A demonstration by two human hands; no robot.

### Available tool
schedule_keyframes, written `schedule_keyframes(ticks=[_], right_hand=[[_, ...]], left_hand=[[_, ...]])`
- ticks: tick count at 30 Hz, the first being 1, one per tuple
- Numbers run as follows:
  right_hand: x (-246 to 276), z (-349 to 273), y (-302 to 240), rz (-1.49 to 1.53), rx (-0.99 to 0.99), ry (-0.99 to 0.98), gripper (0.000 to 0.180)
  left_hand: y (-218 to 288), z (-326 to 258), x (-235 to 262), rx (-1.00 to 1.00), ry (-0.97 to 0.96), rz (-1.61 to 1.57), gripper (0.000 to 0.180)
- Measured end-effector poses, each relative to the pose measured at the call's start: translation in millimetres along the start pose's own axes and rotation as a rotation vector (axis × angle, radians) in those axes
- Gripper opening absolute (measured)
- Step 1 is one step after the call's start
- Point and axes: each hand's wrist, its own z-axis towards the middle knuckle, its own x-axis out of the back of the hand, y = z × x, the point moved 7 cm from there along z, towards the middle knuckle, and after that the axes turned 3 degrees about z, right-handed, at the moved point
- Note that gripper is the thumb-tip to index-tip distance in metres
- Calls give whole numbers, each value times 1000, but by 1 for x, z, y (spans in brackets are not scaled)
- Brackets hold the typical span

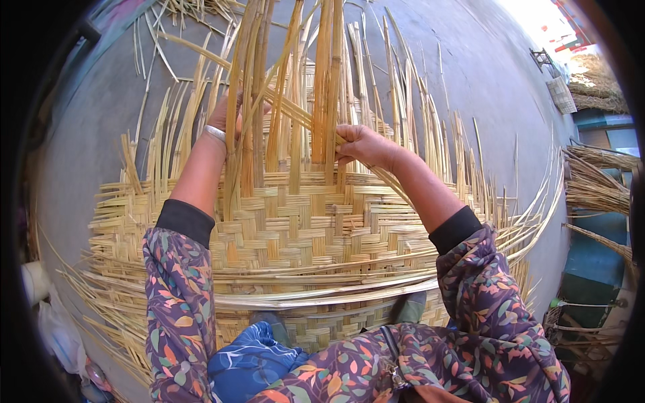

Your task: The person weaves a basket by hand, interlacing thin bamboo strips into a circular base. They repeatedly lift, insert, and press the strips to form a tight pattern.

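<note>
A half-woven reed mat (295,228) spreads in front of me, its loose strips standing up along the far side. My right hand (363,145) pinches a slanting bundle of reed strips (290,107) just right of the tall upright strips (327,80). The bundle runs from the far left, between the uprights, and on below my right hand over the weave. At the left, my left hand (220,115) is closed round reed strips beside the slanting bundle. Upright strips hide much of that hand, and only some fingertips show past them.
Long loose strips (322,295) lie across the mat's near part, by my feet (410,307). Cut reeds (195,10) are scattered on the grey floor (470,74) at the far left. Reed bundles (598,178) lie at the right edge. A plastic bag (62,332) sits at left.
</note>
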Motion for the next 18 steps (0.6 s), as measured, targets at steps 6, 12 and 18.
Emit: schedule_keyframes(ticks=[6,12,18], right_hand=[[4,1,10,-9,-60,45,24],[17,-11,19,-286,-197,201,23],[31,-13,36,-658,-266,242,30]], left_hand=[[36,-5,7,-293,246,-17,22],[61,-47,23,-338,400,77,32],[65,-79,-16,-285,341,893,39]])
